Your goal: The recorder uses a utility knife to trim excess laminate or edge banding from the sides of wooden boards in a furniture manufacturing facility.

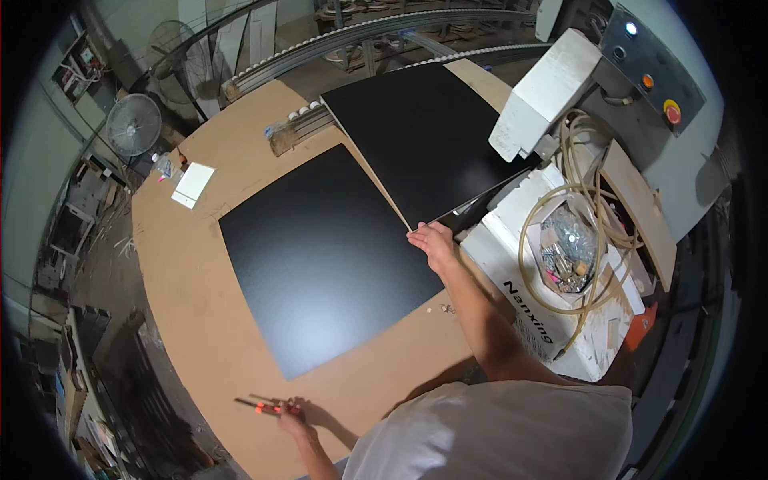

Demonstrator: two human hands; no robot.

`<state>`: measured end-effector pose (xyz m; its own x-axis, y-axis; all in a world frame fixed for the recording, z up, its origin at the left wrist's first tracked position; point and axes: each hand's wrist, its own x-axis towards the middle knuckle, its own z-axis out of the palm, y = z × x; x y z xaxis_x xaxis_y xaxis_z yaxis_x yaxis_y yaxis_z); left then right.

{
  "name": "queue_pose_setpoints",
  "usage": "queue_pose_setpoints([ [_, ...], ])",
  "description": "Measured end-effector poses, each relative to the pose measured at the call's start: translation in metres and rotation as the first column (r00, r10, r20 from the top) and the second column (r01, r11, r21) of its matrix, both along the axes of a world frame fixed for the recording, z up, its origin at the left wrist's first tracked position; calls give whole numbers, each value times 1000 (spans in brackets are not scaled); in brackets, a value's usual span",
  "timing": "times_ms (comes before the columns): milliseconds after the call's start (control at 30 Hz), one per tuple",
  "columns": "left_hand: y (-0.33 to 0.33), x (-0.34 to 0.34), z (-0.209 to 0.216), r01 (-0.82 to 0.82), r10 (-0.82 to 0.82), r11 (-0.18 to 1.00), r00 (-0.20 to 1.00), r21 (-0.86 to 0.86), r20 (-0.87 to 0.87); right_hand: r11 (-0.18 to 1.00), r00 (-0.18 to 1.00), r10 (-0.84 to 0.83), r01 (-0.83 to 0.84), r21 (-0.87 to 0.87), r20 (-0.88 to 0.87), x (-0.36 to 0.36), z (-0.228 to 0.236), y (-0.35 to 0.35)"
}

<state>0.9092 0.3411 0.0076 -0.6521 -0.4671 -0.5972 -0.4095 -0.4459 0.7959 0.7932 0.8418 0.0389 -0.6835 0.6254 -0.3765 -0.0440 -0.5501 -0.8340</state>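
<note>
Left of the left hand (293, 414), bare table (188, 336) runs to its edge; the fingers curl closed around a dark-and-red tool (265, 407), its kind hard to make out. Ahead of them lies the left panel (320, 264), near corner clear. Under the right hand (434, 244), its fingers slightly bent, is the right panel's (420, 120) near corner; their undersides are hidden, so I cannot tell their grip. Beyond, a white housing (548, 92) covers that panel's right end.
</note>
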Motion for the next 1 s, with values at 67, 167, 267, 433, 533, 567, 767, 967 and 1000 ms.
queue_pose_setpoints([
  [67, 16, -18, -18, 122, -121, 992, 992, 17, -35, 1000, 999, 29, -30, 8, 26, 5, 5, -5],
  [167, 84, -46, 11, 175, -171, 982, 984, 71, -56, 996, 993, 84, -85, 1, 88, 19, 8, -16],
  [267, 142, -72, 30, 388, -382, 920, 920, 60, -92, 980, 975, 199, -199, -13, 103, 35, 8, -38],
  [433, 220, -114, 31, 672, -647, 737, 731, 65, -217, 959, 942, 282, -281, -33, 182, 66, 3, -80],
  [533, 251, -124, 46, 649, -597, 728, 759, 221, -261, 932, 923, 361, -362, -14, 135, 82, -11, -105],
  [567, 255, -125, 50, 616, -571, 726, 787, 305, -233, 921, 908, 387, -388, -27, 160, 85, -9, -114],
  [767, 235, -114, 36, 508, -503, 859, 860, 65, -82, 825, 786, 551, -564, -41, 280, 107, -8, -171],
  [967, 156, -73, 29, 296, -297, 955, 954, -28, -40, 964, 978, -33, 86, -250, 208, 96, -9, -135],
  [1000, 135, -69, 16, 318, -321, 946, 946, -57, -56, 982, 987, 106, -84, -172, 124, 94, -12, -110],
])
